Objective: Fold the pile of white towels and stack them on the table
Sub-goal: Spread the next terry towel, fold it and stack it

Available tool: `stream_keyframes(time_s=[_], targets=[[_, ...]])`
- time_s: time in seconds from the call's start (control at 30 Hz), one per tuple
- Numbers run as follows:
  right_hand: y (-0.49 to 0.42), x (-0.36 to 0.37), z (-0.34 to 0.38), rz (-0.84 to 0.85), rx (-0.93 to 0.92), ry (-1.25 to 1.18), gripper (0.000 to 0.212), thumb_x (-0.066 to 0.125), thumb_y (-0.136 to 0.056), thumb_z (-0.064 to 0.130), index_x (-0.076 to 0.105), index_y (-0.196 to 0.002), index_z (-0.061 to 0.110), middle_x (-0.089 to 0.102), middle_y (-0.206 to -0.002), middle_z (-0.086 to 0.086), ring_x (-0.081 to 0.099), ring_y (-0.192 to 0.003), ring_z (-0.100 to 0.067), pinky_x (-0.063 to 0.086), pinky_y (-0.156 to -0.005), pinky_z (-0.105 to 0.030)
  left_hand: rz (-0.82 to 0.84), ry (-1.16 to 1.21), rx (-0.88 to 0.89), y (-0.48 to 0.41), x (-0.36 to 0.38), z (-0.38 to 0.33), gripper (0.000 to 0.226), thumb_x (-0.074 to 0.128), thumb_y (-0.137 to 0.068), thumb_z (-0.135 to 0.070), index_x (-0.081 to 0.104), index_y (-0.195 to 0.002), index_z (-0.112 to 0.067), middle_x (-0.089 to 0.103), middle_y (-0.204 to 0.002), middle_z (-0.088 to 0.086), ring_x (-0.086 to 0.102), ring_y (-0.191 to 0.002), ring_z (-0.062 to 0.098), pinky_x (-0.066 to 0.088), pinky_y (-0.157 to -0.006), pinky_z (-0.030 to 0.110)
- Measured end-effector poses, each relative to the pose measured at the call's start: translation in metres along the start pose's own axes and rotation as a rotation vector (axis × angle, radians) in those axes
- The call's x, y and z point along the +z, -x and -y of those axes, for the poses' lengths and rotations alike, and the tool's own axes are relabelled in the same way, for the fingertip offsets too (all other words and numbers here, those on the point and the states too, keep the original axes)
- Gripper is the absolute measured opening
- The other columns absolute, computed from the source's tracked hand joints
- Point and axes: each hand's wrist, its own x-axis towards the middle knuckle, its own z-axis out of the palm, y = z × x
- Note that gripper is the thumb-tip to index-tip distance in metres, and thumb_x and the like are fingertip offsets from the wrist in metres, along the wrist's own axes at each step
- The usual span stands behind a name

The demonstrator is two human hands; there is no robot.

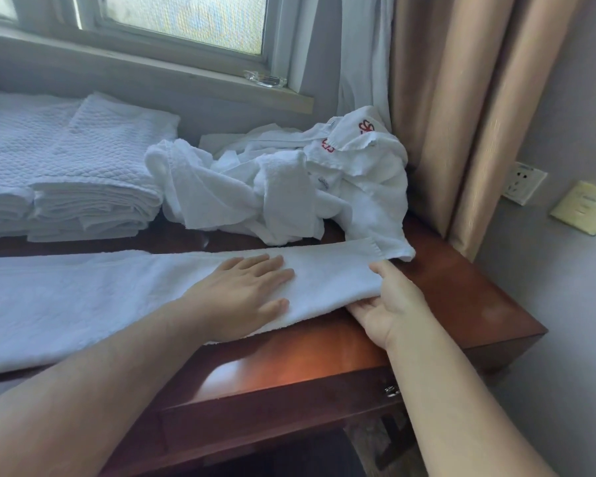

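A long white terry towel (117, 297), folded into a strip, lies across the glossy reddish-brown wooden desk (461, 290). The left hand (245, 290) lies flat on it, fingers spread. The right hand (389, 304) pinches the strip's end, thumb on top, fingers beneath. At twelve o'clock sits a crumpled heap of white towels (289, 180); at ten o'clock, stacked folded white towels (93, 180)

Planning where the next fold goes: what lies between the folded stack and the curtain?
In the head view, the unfolded towel pile lies between the folded stack and the curtain, on the table.
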Motion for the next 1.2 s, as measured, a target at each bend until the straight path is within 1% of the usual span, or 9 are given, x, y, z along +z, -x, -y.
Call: stream_keyframes(time_s=[0.2,0.3,0.47,0.6,0.73,0.87,0.97,1.07,1.2], targets=[[-0.029,0.001,-0.004,-0.266,-0.178,0.199,0.014,0.065,-0.088,0.003,0.062,-0.088,0.016,0.071,-0.095,-0.007,0.071,-0.081,-0.023,0.061,-0.070,-0.039,-0.008,0.015,0.011,0.002,0.001,0.001,0.059,0.024,-0.101,-0.058,0.017,-0.158,-0.042,0.006,-0.168,-0.014,0.000,-0.154,0.006,0.003,-0.125,0.033],[-0.021,0.008,-0.009,-0.338,-0.444,0.359,0.017,0.064,-0.087,0.014,0.058,-0.075,0.025,0.067,-0.077,0.007,0.067,-0.065,-0.008,0.048,-0.054,-0.022,-0.109,0.166,-0.004,0.001,-0.001,0.002,0.051,0.030,-0.104,-0.051,0.037,-0.152,-0.039,0.029,-0.162,-0.014,0.018,-0.150,0.006,0.015,-0.122,0.031],[0.021,0.044,-0.025,-0.064,-0.969,0.825,0.018,0.061,-0.092,0.024,0.058,-0.075,0.026,0.060,-0.064,0.011,0.062,-0.066,-0.010,0.043,-0.057,-0.022,-0.351,1.164,-0.337,0.004,-0.035,0.020,0.053,0.030,-0.107,-0.049,0.073,-0.115,-0.019,0.073,-0.112,0.000,0.063,-0.103,0.017,0.046,-0.083,0.030],[0.062,0.083,-0.064,0.200,-1.322,1.254,0.010,0.064,-0.086,0.016,0.069,-0.086,0.024,0.064,-0.064,0.001,0.057,-0.060,-0.026,0.044,-0.052,-0.032,-0.199,1.455,-0.519,0.036,-0.073,0.056,0.085,0.026,-0.096,-0.075,0.075,-0.102,-0.006,0.074,-0.090,0.013,0.064,-0.070,0.019,0.047,-0.062,0.030],[0.094,0.117,-0.105,0.378,-1.513,1.441,0.013,0.070,-0.082,0.017,0.075,-0.094,0.020,0.072,-0.071,0.001,0.066,-0.059,-0.025,0.047,-0.051,-0.030,-0.113,1.383,-0.681,0.087,-0.093,0.082,0.048,0.067,-0.090,-0.053,0.072,-0.113,-0.012,0.073,-0.091,0.004,0.069,-0.071,0.015,0.054,-0.058,0.026],[0.115,0.149,-0.133,0.633,-1.482,1.452,0.017,0.056,-0.095,0.020,0.070,-0.104,0.024,0.070,-0.083,0.001,0.066,-0.076,-0.026,0.052,-0.061,-0.036,-0.212,1.180,-0.863,0.136,-0.105,0.108,0.030,0.069,-0.092,-0.012,0.069,-0.119,0.000,0.073,-0.112,0.020,0.067,-0.095,0.027,0.052,-0.093,0.040],[0.117,0.166,-0.149,0.672,-1.439,1.603,0.028,0.049,-0.095,0.031,0.057,-0.122,0.027,0.064,-0.112,0.001,0.059,-0.105,-0.027,0.044,-0.080,-0.037,-0.291,1.085,-0.936,0.171,-0.118,0.129,0.024,0.070,-0.090,-0.013,0.073,-0.114,-0.006,0.073,-0.116,0.016,0.069,-0.107,0.030,0.049,-0.104,0.045],[0.119,0.182,-0.162,0.702,-1.269,1.854,0.046,0.051,-0.091,0.029,0.046,-0.136,0.025,0.051,-0.132,-0.002,0.046,-0.124,-0.029,0.042,-0.093,-0.041,-0.346,0.894,-0.970,0.208,-0.127,0.153,0.018,0.073,-0.089,-0.023,0.078,-0.104,-0.015,0.077,-0.106,0.004,0.069,-0.103,0.021,0.051,-0.087,0.028],[0.136,0.204,-0.174,0.838,-1.247,1.765,0.018,0.043,-0.095,0.024,0.055,-0.108,0.023,0.064,-0.115,-0.004,0.058,-0.104,-0.031,0.035,-0.071,-0.037,-0.380,0.854,-1.040,0.248,-0.124,0.179,0.018,0.070,-0.090,-0.025,0.077,-0.103,-0.015,0.075,-0.109,0.005,0.064,-0.095,0.017,0.046,-0.089,0.032]])
